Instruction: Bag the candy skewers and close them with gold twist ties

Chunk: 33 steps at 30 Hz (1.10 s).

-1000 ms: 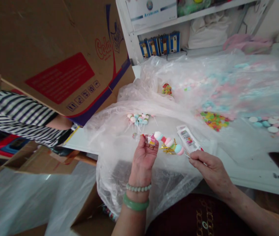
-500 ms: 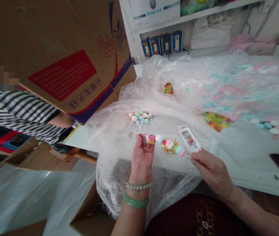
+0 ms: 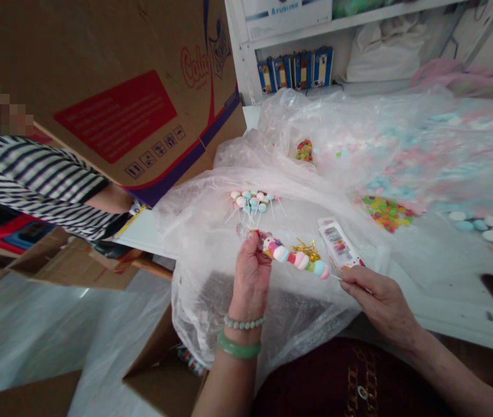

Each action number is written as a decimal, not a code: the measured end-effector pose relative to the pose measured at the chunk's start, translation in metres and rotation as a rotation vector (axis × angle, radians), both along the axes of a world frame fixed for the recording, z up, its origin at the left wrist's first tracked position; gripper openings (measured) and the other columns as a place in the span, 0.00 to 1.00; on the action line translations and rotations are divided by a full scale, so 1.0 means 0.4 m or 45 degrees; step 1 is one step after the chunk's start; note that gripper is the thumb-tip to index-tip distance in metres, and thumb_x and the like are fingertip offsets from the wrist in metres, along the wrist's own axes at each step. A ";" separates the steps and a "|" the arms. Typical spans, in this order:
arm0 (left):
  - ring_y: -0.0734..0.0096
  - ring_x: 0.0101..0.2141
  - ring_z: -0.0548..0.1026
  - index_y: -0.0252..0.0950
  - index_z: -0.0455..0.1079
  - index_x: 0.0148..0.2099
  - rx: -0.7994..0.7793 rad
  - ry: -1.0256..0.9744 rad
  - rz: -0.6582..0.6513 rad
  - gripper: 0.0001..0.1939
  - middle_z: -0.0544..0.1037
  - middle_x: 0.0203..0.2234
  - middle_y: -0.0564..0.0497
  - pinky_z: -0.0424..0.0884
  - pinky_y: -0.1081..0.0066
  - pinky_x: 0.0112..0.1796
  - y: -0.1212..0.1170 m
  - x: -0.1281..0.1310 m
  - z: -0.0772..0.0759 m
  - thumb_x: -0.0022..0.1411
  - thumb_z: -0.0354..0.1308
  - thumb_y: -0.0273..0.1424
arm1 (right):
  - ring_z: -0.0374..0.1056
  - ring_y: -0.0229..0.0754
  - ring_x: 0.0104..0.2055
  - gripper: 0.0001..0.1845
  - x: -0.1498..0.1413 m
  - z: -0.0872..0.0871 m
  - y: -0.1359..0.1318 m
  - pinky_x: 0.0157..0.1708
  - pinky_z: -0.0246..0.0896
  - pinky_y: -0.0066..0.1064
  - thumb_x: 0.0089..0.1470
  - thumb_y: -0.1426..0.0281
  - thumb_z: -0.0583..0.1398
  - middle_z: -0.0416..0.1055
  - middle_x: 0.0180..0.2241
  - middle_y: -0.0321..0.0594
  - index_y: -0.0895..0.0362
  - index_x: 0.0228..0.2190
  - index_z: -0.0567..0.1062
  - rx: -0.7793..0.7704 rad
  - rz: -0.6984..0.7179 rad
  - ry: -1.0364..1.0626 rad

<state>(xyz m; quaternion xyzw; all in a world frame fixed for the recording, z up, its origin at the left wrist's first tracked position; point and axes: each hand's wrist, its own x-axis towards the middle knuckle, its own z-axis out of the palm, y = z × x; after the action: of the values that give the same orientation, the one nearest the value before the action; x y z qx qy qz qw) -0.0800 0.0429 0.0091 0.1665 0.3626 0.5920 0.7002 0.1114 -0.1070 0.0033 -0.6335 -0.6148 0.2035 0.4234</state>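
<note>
A marshmallow skewer (image 3: 302, 260) of pink, white and blue pieces with gummy-like bits between them slants across the middle. My right hand (image 3: 372, 292) pinches its white stick at the lower right end. My left hand (image 3: 253, 266) is closed on a printed clear wrapper (image 3: 268, 242) at the skewer's upper left end. How far the skewer's tip lies inside the wrapper is hard to make out. Gold twist ties (image 3: 308, 248) lie just behind the skewer. A stack of flat printed wrappers (image 3: 337, 240) rests beside my right fingers.
Finished-looking marshmallow sticks (image 3: 253, 202) lie on the plastic sheeting (image 3: 212, 208). Gummy candies (image 3: 387, 213) and loose marshmallows (image 3: 489, 223) are at right. A big cardboard box (image 3: 142, 87) stands at left, by a person in a striped sleeve (image 3: 51, 179). An open carton (image 3: 155, 376) sits below.
My left hand has turned and shifted slightly, tilting the wrapper down toward the skewer. The skewer has moved a little off the gold ties. The whole view has shifted slightly.
</note>
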 end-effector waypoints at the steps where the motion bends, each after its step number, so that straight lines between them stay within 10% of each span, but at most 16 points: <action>1: 0.76 0.24 0.73 0.32 0.71 0.29 0.023 0.011 0.009 0.05 0.76 0.22 0.53 0.70 0.75 0.30 0.002 -0.005 -0.004 0.56 0.61 0.28 | 0.70 0.40 0.32 0.08 0.003 -0.002 0.000 0.33 0.62 0.28 0.55 0.68 0.57 0.74 0.29 0.35 0.53 0.28 0.75 -0.038 0.000 0.033; 18: 0.73 0.27 0.75 0.33 0.70 0.32 -0.084 -0.039 -0.114 0.08 0.76 0.25 0.53 0.72 0.71 0.30 -0.051 0.043 -0.030 0.54 0.64 0.32 | 0.62 0.36 0.24 0.11 -0.015 -0.020 0.001 0.27 0.55 0.27 0.56 0.65 0.54 0.64 0.19 0.31 0.55 0.24 0.70 -0.428 -0.058 0.411; 33: 0.70 0.32 0.78 0.32 0.69 0.32 -0.144 -0.061 -0.142 0.06 0.76 0.28 0.49 0.74 0.70 0.37 -0.068 0.080 -0.007 0.61 0.57 0.28 | 0.65 0.39 0.28 0.12 -0.024 -0.063 -0.010 0.33 0.56 0.30 0.58 0.75 0.53 0.71 0.23 0.40 0.56 0.27 0.74 0.318 0.025 -0.633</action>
<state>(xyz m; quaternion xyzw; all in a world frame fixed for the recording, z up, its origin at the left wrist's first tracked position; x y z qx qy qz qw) -0.0481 0.0156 0.0064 0.1323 0.3690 0.5344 0.7488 0.1017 -0.1109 -0.0221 -0.6009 -0.7263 -0.0315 0.3323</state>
